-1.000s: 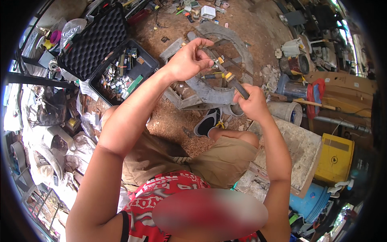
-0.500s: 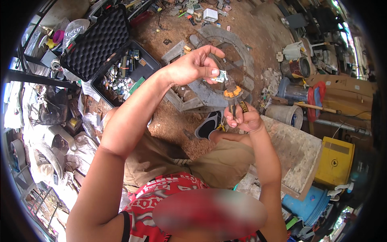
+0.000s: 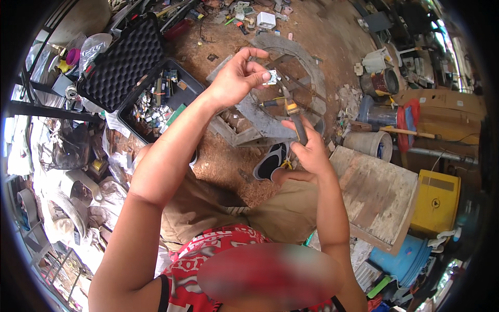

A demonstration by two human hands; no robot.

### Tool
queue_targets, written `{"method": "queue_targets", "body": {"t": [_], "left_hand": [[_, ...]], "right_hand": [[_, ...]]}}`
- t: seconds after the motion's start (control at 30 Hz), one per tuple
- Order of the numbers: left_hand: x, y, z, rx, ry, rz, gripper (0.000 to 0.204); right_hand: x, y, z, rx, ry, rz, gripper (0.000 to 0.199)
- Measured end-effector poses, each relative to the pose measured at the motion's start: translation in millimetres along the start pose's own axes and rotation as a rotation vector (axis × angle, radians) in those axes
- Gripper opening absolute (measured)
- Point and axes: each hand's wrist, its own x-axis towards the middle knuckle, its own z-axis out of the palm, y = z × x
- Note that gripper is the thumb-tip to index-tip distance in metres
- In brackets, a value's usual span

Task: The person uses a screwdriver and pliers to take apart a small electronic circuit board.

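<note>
- A seated person in a red patterned top and khaki shorts works at arm's length.
- The right hand grips pliers with black-and-yellow handles, their nose pointed at the left hand's piece; whether they touch cannot be told.
- The left hand pinches a small circuit board at its fingertips, other fingers loosely curled.
- At right lies a worn wooden slab, a yellow box off its right edge, a blue container by its lower right corner.
- Below the hands, a grey ring-shaped frame rests on the dirt ground.
- At left, an open black case bears circuit pieces heaped toward its left edge, a green strip by its lower right edge.
- Farthest, a white box sits among scattered parts.
</note>
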Motion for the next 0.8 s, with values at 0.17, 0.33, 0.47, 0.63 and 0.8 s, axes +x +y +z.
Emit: {"method": "queue_targets", "body": {"t": [0.17,0.33,0.47,0.63,0.8], "left_hand": [[0,-1,7,0.042,-0.003,0.023,0.042],[-2,1,5,0.043,-0.039,0.06,0.04],[-2,1,3,-0.021,-0.093,0.083,0.037],[-3,5,2,-0.076,-0.148,0.113,0.035],[-3,4,1,-0.083,-0.175,0.129,0.037]], "right_hand": [[7,-7,2,0.008,0.008,-0.015,0.056],[11,-12,2,-0.123,0.08,-0.09,0.057],[12,-7,-4,0.117,-0.095,-0.099,0.058],[10,-14,-12,0.286,-0.186,-0.048,0.059],[6,-12,-17,0.353,-0.219,-0.029,0.06]]}}
